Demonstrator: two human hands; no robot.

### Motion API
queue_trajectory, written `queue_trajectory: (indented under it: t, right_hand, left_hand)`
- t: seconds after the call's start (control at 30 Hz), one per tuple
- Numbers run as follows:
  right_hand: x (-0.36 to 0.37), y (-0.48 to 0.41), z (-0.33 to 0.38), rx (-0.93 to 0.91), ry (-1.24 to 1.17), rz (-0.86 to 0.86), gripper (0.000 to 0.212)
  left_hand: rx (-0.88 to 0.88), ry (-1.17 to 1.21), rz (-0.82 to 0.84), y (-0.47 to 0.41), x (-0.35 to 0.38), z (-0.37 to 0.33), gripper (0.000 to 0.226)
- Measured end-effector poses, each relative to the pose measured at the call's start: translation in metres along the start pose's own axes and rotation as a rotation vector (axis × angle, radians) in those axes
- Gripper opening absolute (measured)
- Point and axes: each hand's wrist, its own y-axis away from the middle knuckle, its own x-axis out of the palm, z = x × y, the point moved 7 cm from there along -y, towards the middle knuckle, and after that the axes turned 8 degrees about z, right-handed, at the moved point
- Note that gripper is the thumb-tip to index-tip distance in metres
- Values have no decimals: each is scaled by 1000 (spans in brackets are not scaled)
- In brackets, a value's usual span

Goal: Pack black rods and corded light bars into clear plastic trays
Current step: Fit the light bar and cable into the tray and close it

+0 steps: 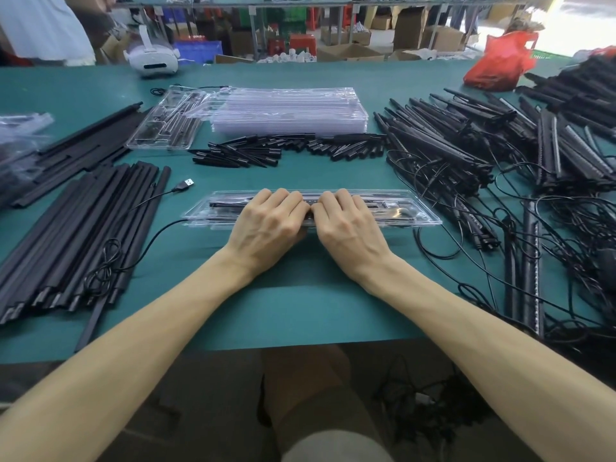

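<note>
Our left hand (266, 225) and right hand (346, 228) sit side by side on the long clear plastic tray (410, 211) in the middle of the green table (300, 308). We pinch it, bent fingers on its shiny top, thumbs mostly hidden under its near edge. Inside lie thin black rods (226, 204); our hands hide the middle. A thin black cord (156, 233) trails out the left end. Tangled corded black light bars (443, 155) lie at right.
</note>
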Motion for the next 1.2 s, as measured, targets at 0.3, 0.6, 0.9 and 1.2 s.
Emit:
queue_trajectory:
  t: [0.3,0.6,0.9,1.2]
  right_hand:
    - [1,-1,0,9,13,-3,20]
    - [3,-1,-2,28,-22,0,19]
    - [2,0,-2,21,-39,2,21]
    - [1,0,-4,19,-69,-23,21]
  left_hand:
    - [-5,9,0,0,0,2,8]
    - [-6,2,10,0,0,1,8]
    - [-9,44,26,0,0,1,8]
    - [-13,53,23,-1,-2,1,9]
